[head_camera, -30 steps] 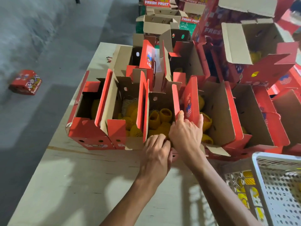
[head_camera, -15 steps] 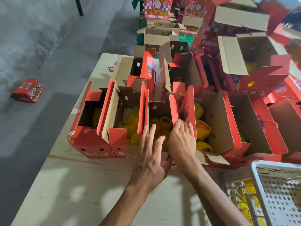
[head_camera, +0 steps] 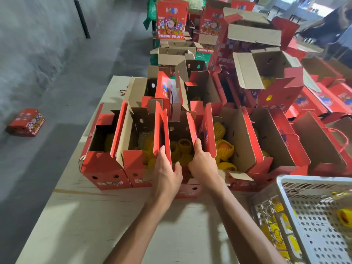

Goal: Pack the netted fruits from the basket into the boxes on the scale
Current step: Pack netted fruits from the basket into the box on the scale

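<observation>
Both hands worked the flaps of an open red box (head_camera: 187, 187) packed with netted fruits (head_camera: 182, 147) on a pale table (head_camera: 91, 221).

The left hand (head_camera: 165, 168) gripped the box's left flap (head_camera: 165, 136), fingers hooked over its edge and thumb spread toward the middle, while the right hand (head_camera: 203, 164) held the right flap (head_camera: 192, 130), its thumb lying up along the red card. The yellow-netted fruits sat deep in the box, directly between the two hands and just beyond them. More netted fruits (head_camera: 224, 149) filled the neighbouring box (head_camera: 243, 141) to the right, close beside the right hand, and others lay in the white basket (head_camera: 314, 216) at the table's near right corner, well apart from both hands. A closed red carton (head_camera: 26, 122) lay on the concrete floor to the left.
</observation>
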Motion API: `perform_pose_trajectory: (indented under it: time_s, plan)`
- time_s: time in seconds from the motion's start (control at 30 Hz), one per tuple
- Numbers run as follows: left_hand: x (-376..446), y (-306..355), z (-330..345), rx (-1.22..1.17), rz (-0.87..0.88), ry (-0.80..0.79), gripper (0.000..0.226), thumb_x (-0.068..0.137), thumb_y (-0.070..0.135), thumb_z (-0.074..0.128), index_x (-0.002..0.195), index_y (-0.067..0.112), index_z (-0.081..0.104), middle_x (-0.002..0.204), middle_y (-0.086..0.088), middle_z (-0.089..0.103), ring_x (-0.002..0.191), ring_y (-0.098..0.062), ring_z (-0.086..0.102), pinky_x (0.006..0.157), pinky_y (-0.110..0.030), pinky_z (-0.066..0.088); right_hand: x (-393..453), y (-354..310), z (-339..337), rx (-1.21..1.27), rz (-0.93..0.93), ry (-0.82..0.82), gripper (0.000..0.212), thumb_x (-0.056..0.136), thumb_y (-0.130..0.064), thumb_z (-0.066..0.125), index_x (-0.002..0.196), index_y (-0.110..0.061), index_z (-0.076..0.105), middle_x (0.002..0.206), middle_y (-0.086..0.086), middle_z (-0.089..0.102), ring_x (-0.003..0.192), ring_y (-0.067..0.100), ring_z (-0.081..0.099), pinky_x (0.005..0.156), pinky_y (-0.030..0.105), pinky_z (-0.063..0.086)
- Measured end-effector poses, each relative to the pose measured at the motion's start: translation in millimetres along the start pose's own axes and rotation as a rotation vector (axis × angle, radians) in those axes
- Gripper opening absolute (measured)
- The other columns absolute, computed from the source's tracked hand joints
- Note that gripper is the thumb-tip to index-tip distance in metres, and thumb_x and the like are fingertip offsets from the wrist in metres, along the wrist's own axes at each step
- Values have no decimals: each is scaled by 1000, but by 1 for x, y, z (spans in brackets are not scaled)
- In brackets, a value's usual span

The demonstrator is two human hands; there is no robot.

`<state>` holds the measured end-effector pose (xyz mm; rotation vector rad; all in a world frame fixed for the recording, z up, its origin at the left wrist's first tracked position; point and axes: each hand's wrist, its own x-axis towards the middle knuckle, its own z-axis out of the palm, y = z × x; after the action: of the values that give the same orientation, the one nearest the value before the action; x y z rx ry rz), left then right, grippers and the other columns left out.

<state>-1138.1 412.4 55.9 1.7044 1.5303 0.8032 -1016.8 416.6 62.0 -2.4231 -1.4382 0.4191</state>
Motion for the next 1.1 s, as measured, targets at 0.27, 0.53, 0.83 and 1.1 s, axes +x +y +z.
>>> perform_pose_trajectory:
  time_s: [0.27, 0.53, 0.83, 1.1]
  plan:
    - [-3, 4, -5, 84, -44, 22, 56, 102, 11, 56, 155, 9, 38, 154, -11, 46, 142, -26, 45, 110, -26, 38, -19, 18, -23, 69, 48, -109, 71, 101, -10, 44, 163, -21, 12, 146, 20, 51, 124, 47, 57, 100, 53, 52]
    - [-26, 15, -7, 334, -69, -12, 36, 99, 19, 55, 131, 4, 56, 125, -18, 53, 120, -34, 53, 104, -38, 40, -62, 27, -21, 33, 19, -98, 71, 98, -9, 46, 162, -17, 15, 126, 20, 63, 111, 42, 61, 92, 49, 53]
    - [-25, 19, -11, 371, -65, -88, 44, 97, 9, 57, 136, -1, 39, 127, -24, 63, 106, -39, 69, 81, -38, 57, -78, 50, -32, 187, 9, -113, 75, 93, -11, 48, 160, -31, 22, 124, 19, 64, 107, 45, 62, 94, 46, 50]
    - [-46, 22, -24, 386, -6, -176, 44, 96, 6, 50, 139, 5, 41, 129, -26, 64, 103, -43, 67, 83, -47, 56, -100, 71, -42, 282, -32, -140, 82, 84, -5, 48, 156, -41, 34, 119, 16, 69, 105, 42, 64, 92, 45, 54]
